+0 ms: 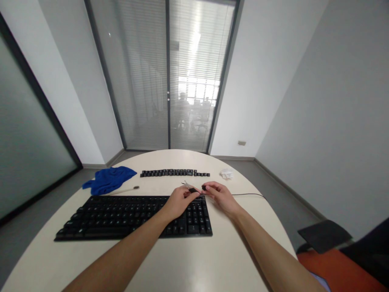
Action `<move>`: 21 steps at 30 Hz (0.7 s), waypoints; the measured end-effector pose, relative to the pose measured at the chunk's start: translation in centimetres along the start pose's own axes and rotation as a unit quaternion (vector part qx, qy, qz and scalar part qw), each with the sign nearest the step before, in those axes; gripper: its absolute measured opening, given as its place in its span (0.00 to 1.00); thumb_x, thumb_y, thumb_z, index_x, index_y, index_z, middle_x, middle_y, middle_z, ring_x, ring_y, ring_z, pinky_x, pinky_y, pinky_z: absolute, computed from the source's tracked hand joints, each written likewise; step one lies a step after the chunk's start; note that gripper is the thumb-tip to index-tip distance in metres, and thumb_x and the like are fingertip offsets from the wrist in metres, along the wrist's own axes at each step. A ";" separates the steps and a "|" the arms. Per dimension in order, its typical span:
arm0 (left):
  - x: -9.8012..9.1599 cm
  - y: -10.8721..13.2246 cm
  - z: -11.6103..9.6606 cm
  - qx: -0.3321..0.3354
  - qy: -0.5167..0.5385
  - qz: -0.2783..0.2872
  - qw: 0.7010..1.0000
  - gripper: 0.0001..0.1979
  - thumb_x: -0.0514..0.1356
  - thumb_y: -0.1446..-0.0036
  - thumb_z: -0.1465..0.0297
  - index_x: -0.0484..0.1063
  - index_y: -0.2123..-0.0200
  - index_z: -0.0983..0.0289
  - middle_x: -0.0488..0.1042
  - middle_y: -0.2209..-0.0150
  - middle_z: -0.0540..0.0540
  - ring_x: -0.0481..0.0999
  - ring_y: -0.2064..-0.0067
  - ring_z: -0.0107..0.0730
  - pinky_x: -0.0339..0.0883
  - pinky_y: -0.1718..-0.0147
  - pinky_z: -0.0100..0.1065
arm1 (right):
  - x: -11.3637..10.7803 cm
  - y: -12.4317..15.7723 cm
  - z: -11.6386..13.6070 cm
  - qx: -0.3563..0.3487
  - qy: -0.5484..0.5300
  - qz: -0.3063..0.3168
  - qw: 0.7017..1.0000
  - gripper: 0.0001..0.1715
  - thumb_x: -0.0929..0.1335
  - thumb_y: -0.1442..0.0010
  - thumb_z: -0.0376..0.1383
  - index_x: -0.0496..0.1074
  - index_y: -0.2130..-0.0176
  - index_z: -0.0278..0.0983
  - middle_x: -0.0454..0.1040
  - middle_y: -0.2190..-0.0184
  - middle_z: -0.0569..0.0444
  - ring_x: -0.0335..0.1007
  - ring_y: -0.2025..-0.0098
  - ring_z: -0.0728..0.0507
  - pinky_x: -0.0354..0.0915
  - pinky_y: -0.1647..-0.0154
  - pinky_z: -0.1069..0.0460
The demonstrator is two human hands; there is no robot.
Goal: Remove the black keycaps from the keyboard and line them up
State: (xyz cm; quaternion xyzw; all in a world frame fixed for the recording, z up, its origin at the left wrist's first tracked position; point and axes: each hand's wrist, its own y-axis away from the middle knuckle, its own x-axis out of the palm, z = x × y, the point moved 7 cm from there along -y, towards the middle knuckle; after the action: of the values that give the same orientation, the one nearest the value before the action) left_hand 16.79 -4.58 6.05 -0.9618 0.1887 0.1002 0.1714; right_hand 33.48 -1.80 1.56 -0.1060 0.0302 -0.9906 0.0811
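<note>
In the head view, the left hand [179, 201] pinches a small keycap puller [190, 187] and the right hand [220, 196] pinches a black keycap [204, 187], both above the keyboard's [121, 217] far right corner. The keycap lies just to the right of the puller's tip, almost touching; whether they touch I cannot tell. A row of removed keycaps [174, 173] lies near the table's [188, 263] far edge.

Black keycap [204, 187]: small, dark, pinched at the fingertips of the right hand [221, 196], held just above the table [188, 263] beyond the keyboard's far right corner. Keycap puller [190, 187]: thin, pale wire-like tool with a dark end, gripped by the left hand [179, 202], tilted, its tip near the keycap. Whether they touch cannot be told.
</note>
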 end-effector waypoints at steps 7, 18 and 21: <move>-0.4 -0.2 1.1 -0.022 -0.061 -0.027 0.998 0.17 0.58 0.42 0.59 0.79 0.62 0.66 0.81 0.64 0.56 0.77 0.61 0.39 0.68 0.59 0.35 | -3.4 -0.6 1.0 -0.059 0.191 -0.089 0.976 0.24 0.75 0.51 0.44 0.75 0.57 0.33 0.79 0.68 0.50 0.74 0.65 0.43 0.66 0.58 0.47; -0.5 -0.3 1.1 -0.018 -0.061 -0.031 0.997 0.17 0.58 0.42 0.58 0.79 0.63 0.66 0.81 0.62 0.58 0.78 0.60 0.40 0.67 0.58 0.36 | -4.4 -0.5 2.1 -0.092 0.497 -0.140 0.851 0.14 0.65 0.41 0.39 0.75 0.59 0.35 0.79 0.65 0.49 0.75 0.62 0.42 0.66 0.58 0.50; -0.4 -0.3 1.1 -0.016 -0.060 -0.029 0.998 0.18 0.58 0.41 0.57 0.79 0.63 0.66 0.81 0.63 0.58 0.78 0.60 0.40 0.67 0.59 0.35 | -4.8 -0.9 2.1 -0.080 0.523 -0.162 0.833 0.15 0.65 0.41 0.39 0.76 0.59 0.36 0.80 0.64 0.49 0.75 0.62 0.42 0.66 0.57 0.51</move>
State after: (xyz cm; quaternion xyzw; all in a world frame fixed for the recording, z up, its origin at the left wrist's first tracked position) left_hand 16.37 -3.77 5.22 -0.9617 0.1483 0.1560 0.1695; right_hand 38.40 -0.25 2.70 0.4185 0.1295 -0.8912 -0.1175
